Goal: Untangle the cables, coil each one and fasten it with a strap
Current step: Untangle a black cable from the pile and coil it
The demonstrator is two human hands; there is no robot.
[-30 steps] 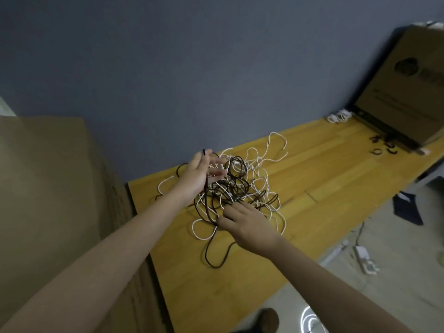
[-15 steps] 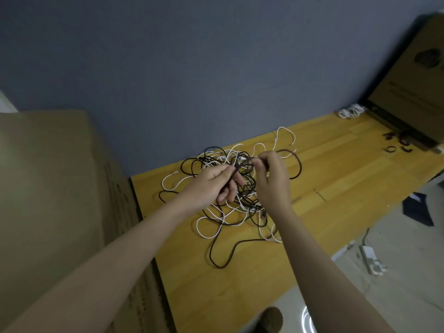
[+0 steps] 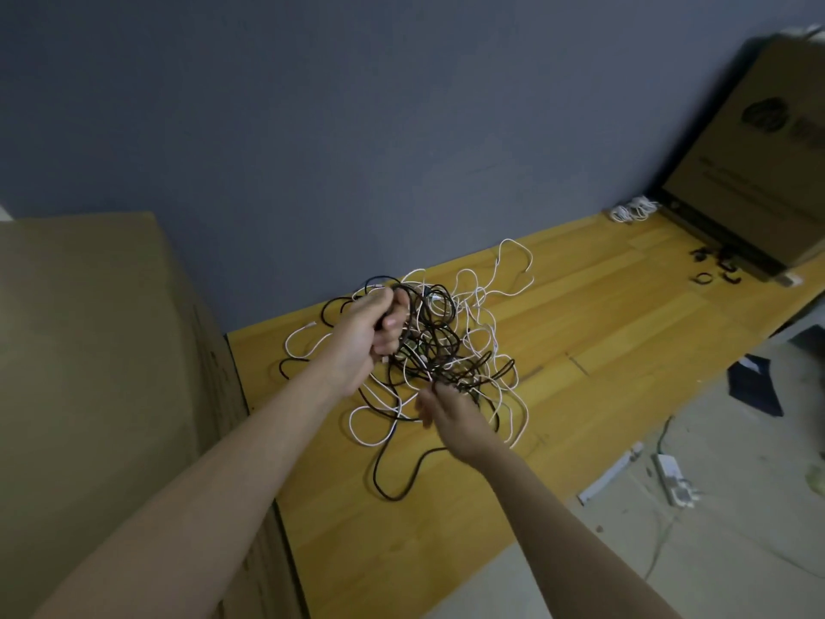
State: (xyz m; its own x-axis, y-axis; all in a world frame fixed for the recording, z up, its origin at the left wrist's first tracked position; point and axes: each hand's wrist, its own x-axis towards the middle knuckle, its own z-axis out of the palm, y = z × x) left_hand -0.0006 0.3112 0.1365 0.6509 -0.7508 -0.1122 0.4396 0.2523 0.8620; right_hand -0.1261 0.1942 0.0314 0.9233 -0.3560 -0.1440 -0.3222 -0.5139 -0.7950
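Observation:
A tangle of black and white cables (image 3: 451, 346) lies on the yellow wooden table (image 3: 580, 350) near its left end. My left hand (image 3: 370, 337) is lifted over the left side of the heap, its fingers curled round a bunch of black cable. At the near edge of the tangle, my right hand (image 3: 451, 413) pinches black strands with its fingertips. One black loop (image 3: 393, 480) trails toward the table's front edge. Several black straps (image 3: 714, 270) lie at the far right of the table.
A large cardboard box (image 3: 89, 373) stands against the table's left end. Another cardboard box (image 3: 759, 163) leans at the far right, with coiled white cables (image 3: 634, 210) beside it. A white power strip (image 3: 672, 478) and a dark cloth (image 3: 754, 386) lie on the floor.
My right hand has dropped from the top of the tangle to its near edge. My left hand now grips a bunch of black cable higher on the left.

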